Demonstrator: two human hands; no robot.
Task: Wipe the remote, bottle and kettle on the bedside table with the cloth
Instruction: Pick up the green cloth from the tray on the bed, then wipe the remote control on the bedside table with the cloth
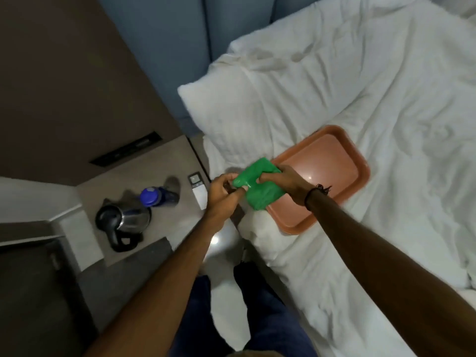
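Observation:
A green cloth [253, 188] is held bunched between both hands, above the gap between bed and bedside table. My left hand [222, 194] pinches its left corner, and my right hand [286, 185] grips its top and right side. On the bedside table [144, 171] stand a steel kettle [123, 221] with a black handle at the front left and a blue bottle [155, 197] just behind it. A white remote [198, 190] lies at the table's right edge, directly left of my left hand.
An orange-brown tray [332, 166] lies on the white bed [386, 124], under my right wrist. A white pillow [231, 104] sits behind it. A dark wall panel [126, 149] runs behind the table. My legs and the floor are below.

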